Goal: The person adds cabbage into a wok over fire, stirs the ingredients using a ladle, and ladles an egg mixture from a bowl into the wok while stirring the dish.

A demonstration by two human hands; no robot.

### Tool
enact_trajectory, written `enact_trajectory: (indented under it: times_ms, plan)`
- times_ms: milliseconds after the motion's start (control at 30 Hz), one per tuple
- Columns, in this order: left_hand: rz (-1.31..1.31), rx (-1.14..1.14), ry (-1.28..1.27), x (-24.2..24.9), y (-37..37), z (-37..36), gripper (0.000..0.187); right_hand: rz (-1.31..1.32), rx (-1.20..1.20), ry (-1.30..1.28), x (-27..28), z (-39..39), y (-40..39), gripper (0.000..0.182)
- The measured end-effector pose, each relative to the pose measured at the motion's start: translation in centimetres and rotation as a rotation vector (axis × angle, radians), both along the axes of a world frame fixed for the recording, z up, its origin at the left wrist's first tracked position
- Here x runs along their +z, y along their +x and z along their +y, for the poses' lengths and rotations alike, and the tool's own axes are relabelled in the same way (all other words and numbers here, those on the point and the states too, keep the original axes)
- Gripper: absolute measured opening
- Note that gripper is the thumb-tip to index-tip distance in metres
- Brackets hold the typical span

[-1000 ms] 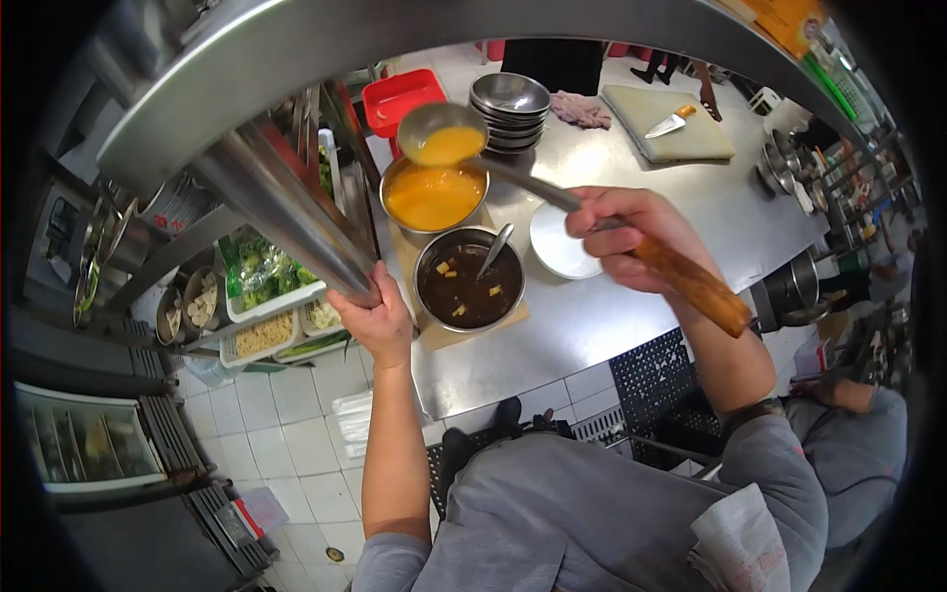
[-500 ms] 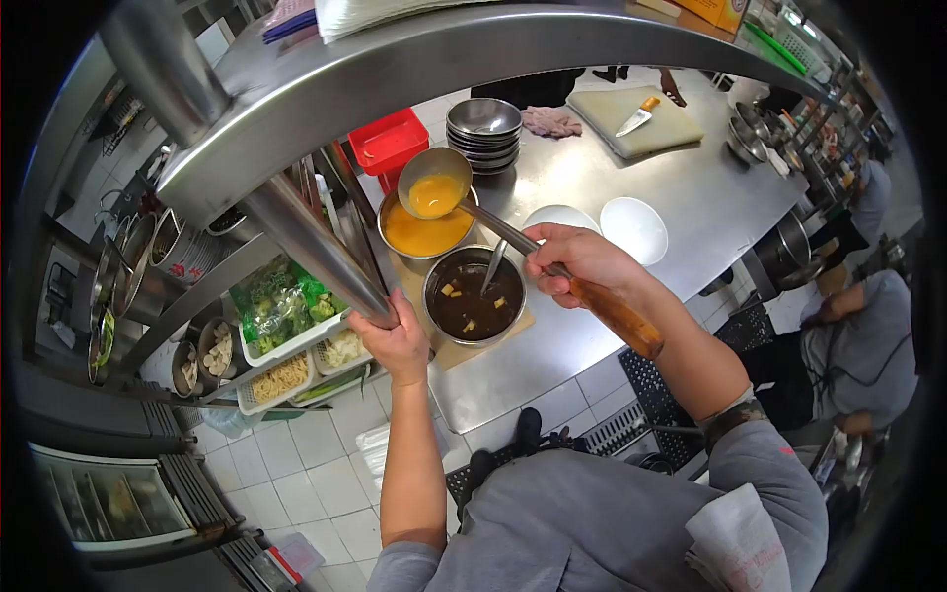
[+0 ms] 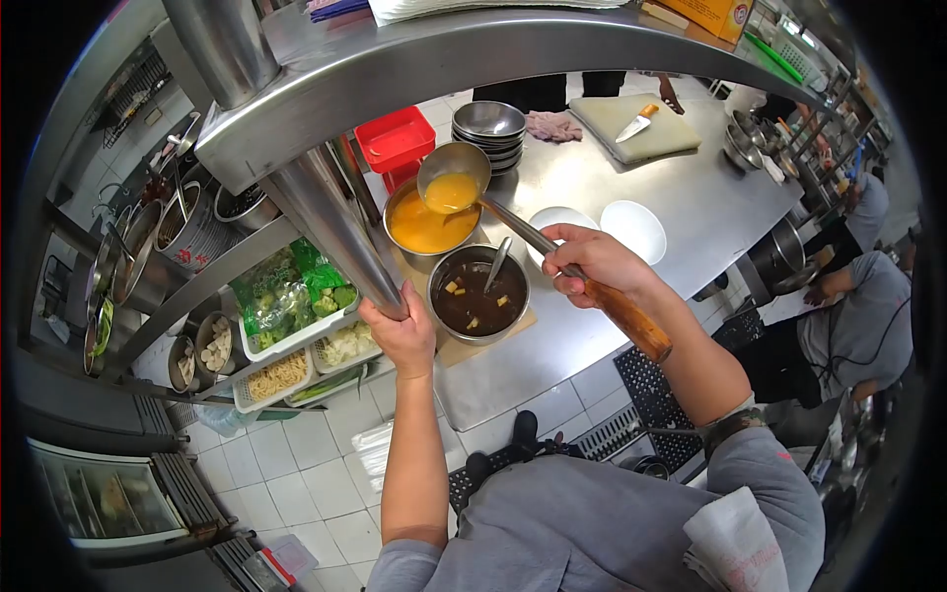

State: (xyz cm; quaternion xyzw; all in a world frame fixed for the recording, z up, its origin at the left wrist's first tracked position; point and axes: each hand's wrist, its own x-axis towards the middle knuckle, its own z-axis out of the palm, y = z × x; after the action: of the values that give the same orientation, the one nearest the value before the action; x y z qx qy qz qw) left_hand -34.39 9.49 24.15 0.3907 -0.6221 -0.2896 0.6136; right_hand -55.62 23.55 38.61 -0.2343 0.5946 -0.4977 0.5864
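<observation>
My right hand is closed around the handle of a large ladle with a wooden grip. Its bowl, tilted and partly filled with orange-yellow liquid, is over the rim of a metal pot of the same liquid. In front of that stands a second pot of dark liquid with yellowish cubes, and a spoon leans in it. My left hand is wrapped around the lower part of a steel post below the shelf.
Stacked metal bowls, two white bowls and a knife on a cutting board sit on the steel table. Vegetable baskets are at left. A steel shelf crosses overhead. Another person stands at right.
The ladle's bowl has tilted more, and its liquid has shifted toward the lower rim over the orange pot. The whole view has shifted slightly. My left hand keeps its hold on the post.
</observation>
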Motion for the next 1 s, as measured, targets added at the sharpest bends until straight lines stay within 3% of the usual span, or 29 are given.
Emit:
enact_trajectory:
  times_ms: [233,333,433,533,733,1000]
  plan:
    - [0.067,-0.01,-0.005,-0.3,-0.3,-0.2,0.034,-0.037,-0.002,-0.027,0.6,0.4,-0.7,0.011]
    - [0.041,0.01,-0.011,-0.3,-0.2,-0.1,0.034,-0.225,-0.057,-0.05,0.6,0.6,-1.5,0.003]
    - [-0.007,0.045,-0.031,0.1,-0.1,0.1,0.035,-0.835,-0.025,-0.129,-0.3,0.6,-3.6,0.006]
    - [0.014,0.065,-0.03,0.2,-0.3,0.1,0.036,-0.88,-0.049,-0.134,0.0,0.6,-3.0,0.011]
    - [0.04,0.058,-0.011,-0.4,-0.1,0.2,0.036,-0.482,0.075,-0.155,0.1,-0.4,-2.6,0.007]
    - [-0.004,0.017,-0.018,0.1,0.0,-0.2,0.038,-0.625,0.02,-0.158,0.5,-0.9,-1.5,0.002]
